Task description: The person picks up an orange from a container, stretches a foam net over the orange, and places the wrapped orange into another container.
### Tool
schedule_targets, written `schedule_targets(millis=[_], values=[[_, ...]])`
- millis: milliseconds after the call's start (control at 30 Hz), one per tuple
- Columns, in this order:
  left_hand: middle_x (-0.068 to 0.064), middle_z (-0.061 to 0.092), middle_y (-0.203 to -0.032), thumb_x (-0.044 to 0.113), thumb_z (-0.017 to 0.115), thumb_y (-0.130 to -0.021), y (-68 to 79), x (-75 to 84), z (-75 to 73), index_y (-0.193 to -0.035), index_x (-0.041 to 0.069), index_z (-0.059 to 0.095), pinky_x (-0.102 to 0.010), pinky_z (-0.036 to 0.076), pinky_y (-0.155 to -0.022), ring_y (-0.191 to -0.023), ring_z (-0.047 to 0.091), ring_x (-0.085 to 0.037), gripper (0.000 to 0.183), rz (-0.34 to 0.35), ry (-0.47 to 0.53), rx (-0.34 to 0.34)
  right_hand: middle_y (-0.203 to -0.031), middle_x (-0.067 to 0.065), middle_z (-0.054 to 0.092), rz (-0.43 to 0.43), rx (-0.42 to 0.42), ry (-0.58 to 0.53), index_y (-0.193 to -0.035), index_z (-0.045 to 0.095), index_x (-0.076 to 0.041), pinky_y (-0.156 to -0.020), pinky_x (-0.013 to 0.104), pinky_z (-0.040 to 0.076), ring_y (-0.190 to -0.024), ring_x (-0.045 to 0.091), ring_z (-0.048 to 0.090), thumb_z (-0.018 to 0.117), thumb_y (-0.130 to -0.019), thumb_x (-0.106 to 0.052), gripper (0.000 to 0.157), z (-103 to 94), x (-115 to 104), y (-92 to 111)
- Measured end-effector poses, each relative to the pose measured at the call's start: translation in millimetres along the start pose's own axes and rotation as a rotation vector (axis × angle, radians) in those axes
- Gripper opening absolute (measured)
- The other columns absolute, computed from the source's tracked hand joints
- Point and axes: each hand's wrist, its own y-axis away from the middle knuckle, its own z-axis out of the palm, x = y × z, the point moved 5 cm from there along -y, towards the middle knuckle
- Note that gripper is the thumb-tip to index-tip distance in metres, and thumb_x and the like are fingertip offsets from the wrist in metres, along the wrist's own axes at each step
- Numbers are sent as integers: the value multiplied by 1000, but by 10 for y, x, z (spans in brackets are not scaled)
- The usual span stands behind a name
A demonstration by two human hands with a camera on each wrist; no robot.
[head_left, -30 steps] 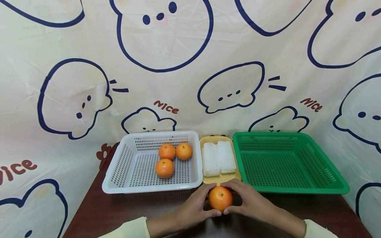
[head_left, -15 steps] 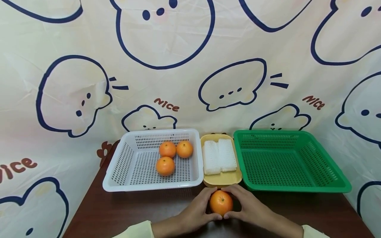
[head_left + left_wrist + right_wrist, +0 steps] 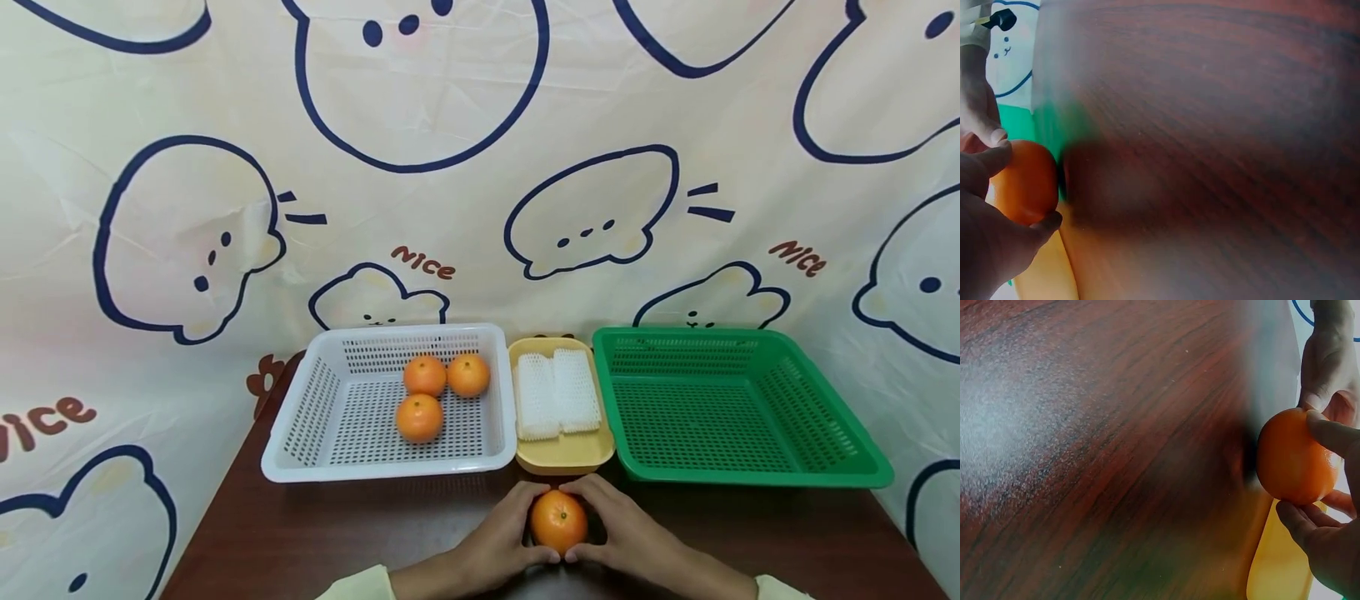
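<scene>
An orange (image 3: 558, 522) with its stem spot facing up is held between both hands at the front middle of the table. My left hand (image 3: 497, 533) curls round its left side, thumb at the near side and fingers at the far side. From the right, my right hand (image 3: 624, 533) grips it the same way, the two thumb tips almost meeting. In the left wrist view the orange (image 3: 1027, 182) sits between thumb and fingers, close over the dark wood. The right wrist view shows the orange (image 3: 1297, 457) with fingertips pressed on its skin.
A white basket (image 3: 390, 472) with three oranges (image 3: 420, 418) stands at the left. Beside it, a yellow tray (image 3: 564, 454) bears white foam net sleeves (image 3: 576, 390). A green basket (image 3: 750, 475) stands at the right. A patterned cloth (image 3: 480, 208) hangs behind the dark wooden table (image 3: 315, 533).
Both hands have come slightly nearer to the person with the orange, away from the yellow tray, whose front edge now shows. The grip looks the same.
</scene>
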Motion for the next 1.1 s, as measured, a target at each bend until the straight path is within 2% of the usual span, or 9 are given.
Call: schedule_targets(millis=[333, 567, 667, 833, 967, 1100], values=[[-6, 53, -148, 36, 84, -87, -24, -58, 17, -152, 8, 43, -29, 49, -108, -130, 54, -11, 82, -55, -4, -35, -134, -7, 56, 28, -24, 7, -138, 55, -19, -94, 34, 58, -117, 10, 60, 75, -82, -62, 73, 7, 22, 19], [-5, 53, -149, 39, 81, -88, -34, -69, 17, -153, 7, 43, -29, 49, -110, -131, 53, -10, 82, -3, -23, -50, -133, -7, 56, 29, -43, -2, -137, 55, -19, -94, 34, 58, -116, 9, 60, 75, -82, -62, 73, 15, 30, 5], [-5, 53, -149, 38, 81, -88, -39, -75, 8, -153, 8, 44, -29, 48, -110, -132, 52, -10, 81, -2, -18, -53, -133, -7, 56, 49, -90, 30, -135, 56, -20, -95, 34, 57, -116, 9, 59, 73, -81, -65, 72, -15, 2, -39], [-3, 54, -148, 36, 83, -87, -57, -77, -10, -151, 12, 46, -28, 48, -109, -132, 53, -11, 78, -4, -29, -49, -123, 0, 61, 104, -159, 119, -124, 63, -15, -85, 33, 58, -106, 15, 63, 69, -89, -59, 56, -238, -189, -279], [-2, 55, -145, 33, 85, -86, -69, -70, -17, -150, 12, 47, -29, 48, -110, -131, 54, -11, 77, -6, -33, -41, -116, 8, 67, 149, -101, 167, -121, 65, -8, -79, 34, 58, -98, 19, 66, 69, -97, -39, 40, -520, -379, -603], [-1, 57, -142, 29, 87, -83, -77, -63, -12, -147, 10, 49, -29, 48, -110, -128, 54, -10, 77, 7, -47, -28, -112, 10, 70, 239, -54, 204, -123, 65, -3, -79, 36, 59, -95, 19, 66, 68, -100, -26, 33, -753, -409, -983]])
